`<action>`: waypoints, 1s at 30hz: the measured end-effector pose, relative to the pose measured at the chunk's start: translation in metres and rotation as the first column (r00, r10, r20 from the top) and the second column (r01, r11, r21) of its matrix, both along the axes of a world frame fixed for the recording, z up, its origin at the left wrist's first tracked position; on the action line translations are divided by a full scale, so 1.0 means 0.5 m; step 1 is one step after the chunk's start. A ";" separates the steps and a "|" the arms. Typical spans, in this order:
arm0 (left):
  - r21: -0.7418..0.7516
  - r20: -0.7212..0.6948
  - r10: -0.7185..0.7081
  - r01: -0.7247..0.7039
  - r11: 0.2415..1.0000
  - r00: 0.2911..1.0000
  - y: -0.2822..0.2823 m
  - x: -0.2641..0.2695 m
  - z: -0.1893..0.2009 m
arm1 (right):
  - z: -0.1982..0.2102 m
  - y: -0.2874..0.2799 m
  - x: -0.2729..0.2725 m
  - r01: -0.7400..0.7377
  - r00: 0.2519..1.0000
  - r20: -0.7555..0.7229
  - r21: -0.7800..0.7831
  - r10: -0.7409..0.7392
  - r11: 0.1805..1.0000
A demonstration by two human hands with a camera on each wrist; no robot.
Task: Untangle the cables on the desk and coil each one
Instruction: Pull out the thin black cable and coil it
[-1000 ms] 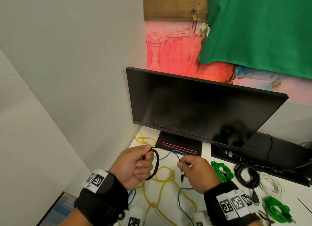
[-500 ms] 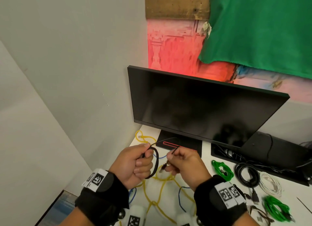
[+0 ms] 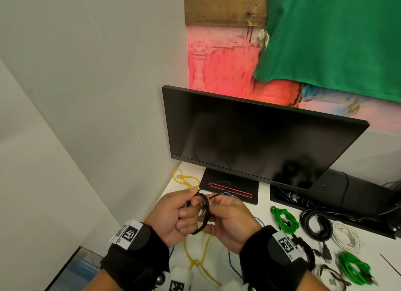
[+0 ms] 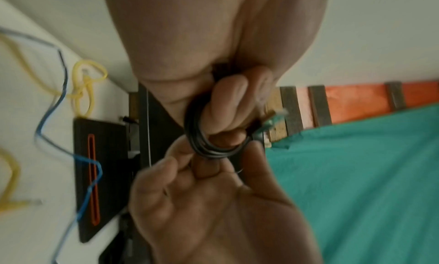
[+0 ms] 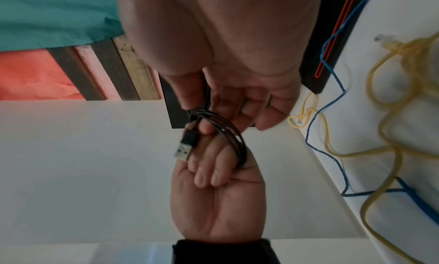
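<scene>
Fingers [image 3: 186,223] of both hands pinch a thin, glossy black cable [image 3: 205,214] coiled round.

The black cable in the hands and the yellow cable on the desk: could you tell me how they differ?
The black cable is wound into a small coil; the yellow cable sprawls loose and knotted. The black cable is gripped by the left hand and right hand; the yellow cable lies untouched on the desk. Both are thin.

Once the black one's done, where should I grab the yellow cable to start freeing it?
Probably pinch the yellow cable at its plug end by the monitor base, coming from above. That end lies free on the desk, away from its knot with the blue cable.
</scene>
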State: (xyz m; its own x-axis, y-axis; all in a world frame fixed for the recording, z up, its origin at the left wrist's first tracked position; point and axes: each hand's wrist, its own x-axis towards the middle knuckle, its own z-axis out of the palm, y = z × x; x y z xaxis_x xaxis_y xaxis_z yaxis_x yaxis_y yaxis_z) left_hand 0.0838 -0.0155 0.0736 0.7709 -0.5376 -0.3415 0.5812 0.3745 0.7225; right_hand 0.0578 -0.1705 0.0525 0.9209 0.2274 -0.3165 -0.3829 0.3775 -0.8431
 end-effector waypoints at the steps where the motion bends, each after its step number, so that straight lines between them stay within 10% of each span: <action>1: 0.049 0.036 0.029 -0.031 0.998 0.999 -0.001 0.000 0.000 | 0.002 -0.003 -0.001 -0.021 1.000 0.013 -0.009 0.021 1.000; 11: 0.391 0.287 0.034 -0.150 0.908 0.957 -0.015 -0.002 -0.040 | -0.027 -0.018 0.004 -0.069 0.983 0.122 -0.459 0.140 0.886; 30: 0.186 0.171 0.061 -0.093 0.978 0.983 -0.007 0.010 -0.046 | -0.040 -0.013 0.015 -0.020 0.990 0.130 -0.210 0.048 0.977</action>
State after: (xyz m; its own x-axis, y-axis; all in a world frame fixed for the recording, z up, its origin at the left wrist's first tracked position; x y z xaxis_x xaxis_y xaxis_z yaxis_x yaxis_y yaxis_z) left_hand 0.0890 -0.0191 0.0504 0.8612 -0.4108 -0.2992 0.4245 0.2578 0.8679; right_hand 0.0655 -0.1769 0.0324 0.9508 0.2016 -0.2352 -0.2716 0.1769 -0.9460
